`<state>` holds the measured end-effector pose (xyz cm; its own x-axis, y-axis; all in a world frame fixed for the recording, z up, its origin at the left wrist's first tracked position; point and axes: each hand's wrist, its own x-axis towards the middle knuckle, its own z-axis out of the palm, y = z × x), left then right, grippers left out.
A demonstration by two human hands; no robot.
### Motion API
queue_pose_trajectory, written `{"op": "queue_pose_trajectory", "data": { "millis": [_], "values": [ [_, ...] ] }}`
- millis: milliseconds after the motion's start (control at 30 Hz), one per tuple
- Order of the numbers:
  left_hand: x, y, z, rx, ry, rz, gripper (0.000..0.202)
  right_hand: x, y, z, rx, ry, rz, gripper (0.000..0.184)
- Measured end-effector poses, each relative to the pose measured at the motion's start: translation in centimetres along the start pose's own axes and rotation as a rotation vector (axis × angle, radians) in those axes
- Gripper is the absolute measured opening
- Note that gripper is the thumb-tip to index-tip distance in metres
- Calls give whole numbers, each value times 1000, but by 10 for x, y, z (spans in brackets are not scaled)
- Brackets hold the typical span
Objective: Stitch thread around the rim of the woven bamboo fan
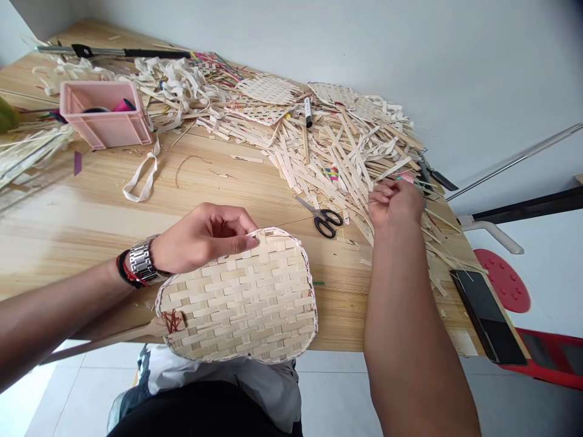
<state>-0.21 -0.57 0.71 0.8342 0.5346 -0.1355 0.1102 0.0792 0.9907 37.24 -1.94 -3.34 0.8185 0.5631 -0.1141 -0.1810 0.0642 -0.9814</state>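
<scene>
Pinching the fan's [241, 303] rim, the left hand [204, 237] steadied it — the right hand [395, 203] gripped taut thread [300, 221], seemingly mid-stitch; next wanted even tension.

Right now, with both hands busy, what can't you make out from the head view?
1. Head view: what the right hand pinches; its own curled fingers hide it.
2. Head view: pink box contents; its wall hides most.
3. Head view: green thing at the left edge; cut off by the frame.
4. Head view: fine line running right from the woven fan; too thin to identify.
</scene>
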Motion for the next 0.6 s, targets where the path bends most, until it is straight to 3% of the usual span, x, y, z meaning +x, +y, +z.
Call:
{"op": "queue_pose_trajectory", "data": {
  "millis": [200,400,500,600],
  "values": [
    [3,-5,-3,40,13,15,10,8,-8,-16,-41,307,-170,29],
    [2,-3,-7,49,32,5,10,40,-2,-36,-135,586,-367,36],
    [1,-2,-6,17,24,-2,10,57,3,-48,-234,555,-517,39],
    [0,0,-5,-18,9,5,8,70,9,-50,-391,248,-711,37]
  ]
}}
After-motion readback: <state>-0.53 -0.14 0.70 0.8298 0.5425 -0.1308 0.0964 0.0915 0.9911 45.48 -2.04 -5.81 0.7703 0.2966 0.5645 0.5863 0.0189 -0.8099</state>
